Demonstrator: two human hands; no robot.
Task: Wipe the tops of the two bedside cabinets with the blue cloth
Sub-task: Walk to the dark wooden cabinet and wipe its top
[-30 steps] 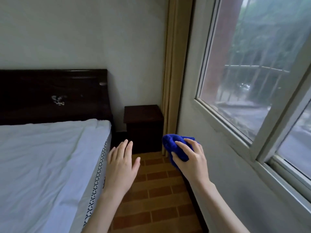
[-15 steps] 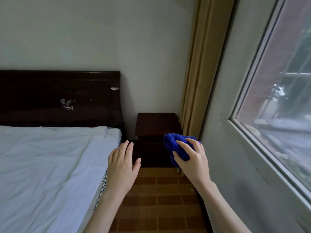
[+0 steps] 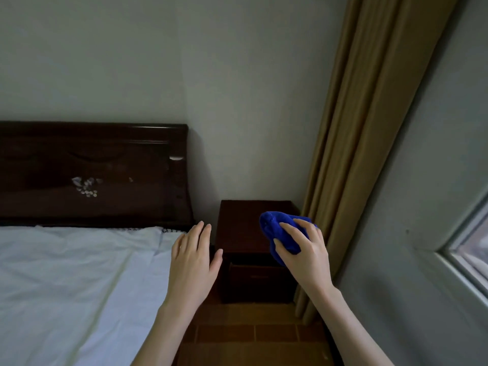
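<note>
Two pale walls (image 3: 237,88) met in the corner ahead, and most of the left side was taken up by the bed (image 3: 66,286) under a smooth white sheet, its dark wooden headboard (image 3: 92,175) standing against the back wall. A tan curtain (image 3: 364,141) hung down the right side, reaching the reddish tiled floor (image 3: 250,336), with a strip of window frame (image 3: 464,257) at the far right edge. Between the bed and the curtain stood one dark bedside cabinet (image 3: 243,228) — its top bare where visible, a drawer front below it. The left hand (image 3: 194,262) hovered flat and open, fingers together, holding nothing, over the gap between the mattress edge and the cabinet. The right hand (image 3: 306,252) was closed around the bunched blue cloth (image 3: 277,231) — held above the cabinet's right front corner; whether the cloth touched the top could not be told.
</note>
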